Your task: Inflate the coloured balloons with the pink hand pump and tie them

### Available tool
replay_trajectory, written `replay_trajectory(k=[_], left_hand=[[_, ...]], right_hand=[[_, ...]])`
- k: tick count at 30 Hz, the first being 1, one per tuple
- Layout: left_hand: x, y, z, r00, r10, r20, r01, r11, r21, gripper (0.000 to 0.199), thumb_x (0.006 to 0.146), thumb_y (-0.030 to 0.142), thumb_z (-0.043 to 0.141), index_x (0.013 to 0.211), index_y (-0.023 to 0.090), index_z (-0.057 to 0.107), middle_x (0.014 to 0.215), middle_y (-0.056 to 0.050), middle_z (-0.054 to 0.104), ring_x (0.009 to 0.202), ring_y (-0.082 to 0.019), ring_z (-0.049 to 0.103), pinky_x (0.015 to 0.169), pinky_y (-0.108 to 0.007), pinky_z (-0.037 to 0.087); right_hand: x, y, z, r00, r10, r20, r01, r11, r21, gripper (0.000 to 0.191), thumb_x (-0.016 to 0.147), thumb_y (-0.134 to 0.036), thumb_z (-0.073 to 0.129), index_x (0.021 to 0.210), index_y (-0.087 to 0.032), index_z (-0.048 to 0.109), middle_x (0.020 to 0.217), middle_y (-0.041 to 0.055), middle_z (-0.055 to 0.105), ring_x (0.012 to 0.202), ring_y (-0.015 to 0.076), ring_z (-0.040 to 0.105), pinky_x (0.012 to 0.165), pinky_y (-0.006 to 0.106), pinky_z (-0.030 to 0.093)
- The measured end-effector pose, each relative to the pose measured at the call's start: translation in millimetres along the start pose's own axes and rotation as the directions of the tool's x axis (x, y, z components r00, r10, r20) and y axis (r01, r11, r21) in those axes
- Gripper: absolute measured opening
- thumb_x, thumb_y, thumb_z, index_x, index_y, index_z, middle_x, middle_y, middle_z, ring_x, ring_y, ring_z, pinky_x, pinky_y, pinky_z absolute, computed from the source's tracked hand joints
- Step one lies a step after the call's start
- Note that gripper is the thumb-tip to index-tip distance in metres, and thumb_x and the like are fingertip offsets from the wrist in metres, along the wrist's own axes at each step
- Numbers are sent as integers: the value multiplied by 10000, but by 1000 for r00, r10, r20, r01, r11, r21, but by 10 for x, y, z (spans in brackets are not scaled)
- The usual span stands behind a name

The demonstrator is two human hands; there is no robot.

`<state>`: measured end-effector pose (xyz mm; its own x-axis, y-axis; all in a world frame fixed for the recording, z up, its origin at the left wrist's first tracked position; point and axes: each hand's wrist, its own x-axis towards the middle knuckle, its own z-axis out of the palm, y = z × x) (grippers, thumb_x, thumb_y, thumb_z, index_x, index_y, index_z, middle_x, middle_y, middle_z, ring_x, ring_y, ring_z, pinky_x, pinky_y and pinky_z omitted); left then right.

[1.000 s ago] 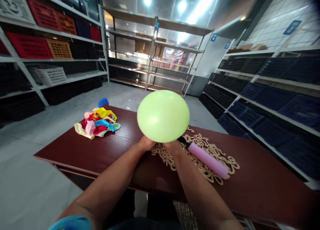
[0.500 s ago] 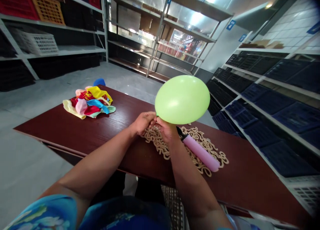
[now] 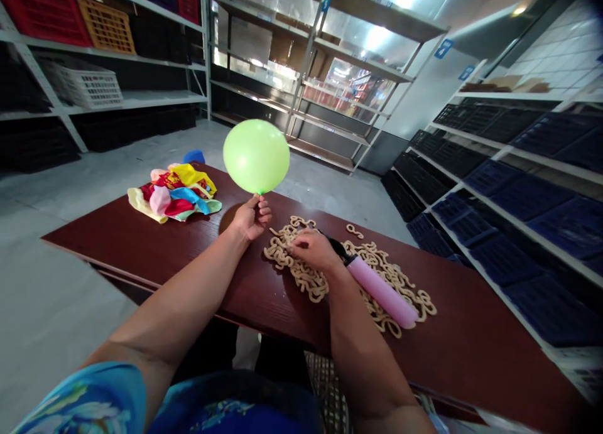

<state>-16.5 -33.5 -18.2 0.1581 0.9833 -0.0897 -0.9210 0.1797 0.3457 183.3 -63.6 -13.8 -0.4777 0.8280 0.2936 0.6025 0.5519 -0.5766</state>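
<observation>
An inflated light green balloon (image 3: 256,156) stands upright above my left hand (image 3: 253,217), which pinches its neck between thumb and fingers. My right hand (image 3: 315,249) rests at the pile of tan curly loops (image 3: 301,272), its fingers bent together at the loops; whether it grips one is too small to tell. Just right of that hand lies a pink pump (image 3: 382,292) with a black end, on top of more loops. A heap of uninflated coloured balloons (image 3: 176,195) lies on the left part of the table.
The dark red-brown table (image 3: 452,333) reaches across in front of me. A blue round object (image 3: 193,156) is at its far left edge. Shelves with a white basket (image 3: 97,87) and coloured crates stand at left, bare metal racks behind, and dark crates (image 3: 490,233) at right.
The green balloon has moved left and turned upright in my left hand. My right hand has come away from its neck and lowered to the loops.
</observation>
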Motion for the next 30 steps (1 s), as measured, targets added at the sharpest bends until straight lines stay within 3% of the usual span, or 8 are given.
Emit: replay_trajectory(k=[3, 6, 11, 15, 23, 27, 30], left_hand=[[-3, -18, 5, 1000, 4, 18, -5, 999, 51, 216, 891, 234, 399, 691, 151, 406, 523, 52, 336, 381, -39, 326, 328, -136, 201], [-25, -55, 30, 999, -24, 42, 19, 994, 108, 220, 884, 252, 418, 692, 145, 416, 541, 42, 373, 390, -35, 338, 324, -126, 206], [-99, -160, 98, 997, -37, 63, 19, 963, 270, 195, 871, 248, 443, 715, 130, 453, 719, -44, 578, 401, -25, 375, 320, -122, 250], [-124, -247, 107, 992, -98, 78, 62, 928, 369, 197, 873, 264, 438, 728, 132, 454, 866, -102, 637, 384, -25, 396, 312, -142, 311], [-90, -397, 41, 968, -228, 104, 150, 859, 490, 201, 888, 283, 401, 819, 119, 495, 745, -62, 609, 370, -63, 496, 359, -202, 456], [-115, -444, 61, 959, -273, 80, 199, 844, 498, 187, 886, 267, 400, 822, 118, 491, 673, -47, 579, 421, -100, 547, 402, -232, 486], [-118, -467, 68, 961, -255, 110, 170, 853, 493, 170, 861, 276, 453, 775, 130, 475, 626, -25, 544, 393, -79, 489, 374, -203, 429]], right_hand=[[-16, -13, -94, 988, 133, -82, -108, 959, 263, 206, 734, -388, 583, 716, -202, 672, 688, -12, 608, 643, 114, 520, 607, 247, 388], [-29, -59, -162, 968, 242, -70, -166, 823, 543, 265, 771, -426, 538, 768, -194, 665, 725, 0, 629, 616, 104, 521, 556, 238, 378], [-22, -143, -163, 972, 223, -75, -49, 503, 863, 225, 808, -377, 526, 692, -189, 568, 809, 19, 628, 659, 111, 559, 532, 229, 402], [-35, -171, -174, 977, 205, -62, -19, 372, 928, 204, 810, -359, 533, 702, -188, 556, 824, 26, 614, 694, 135, 580, 511, 236, 429], [-35, -188, -156, 988, 125, -90, 48, 308, 950, 174, 822, -317, 520, 729, -185, 584, 928, 57, 621, 807, 172, 587, 556, 283, 479], [-30, -179, -135, 984, 150, -92, 36, 341, 939, 158, 817, -329, 524, 778, -194, 598, 997, 66, 625, 853, 190, 600, 594, 311, 497], [-34, -184, -140, 979, 185, -85, 7, 387, 922, 192, 809, -363, 525, 740, -193, 584, 1065, 72, 611, 923, 204, 592, 667, 340, 501]])
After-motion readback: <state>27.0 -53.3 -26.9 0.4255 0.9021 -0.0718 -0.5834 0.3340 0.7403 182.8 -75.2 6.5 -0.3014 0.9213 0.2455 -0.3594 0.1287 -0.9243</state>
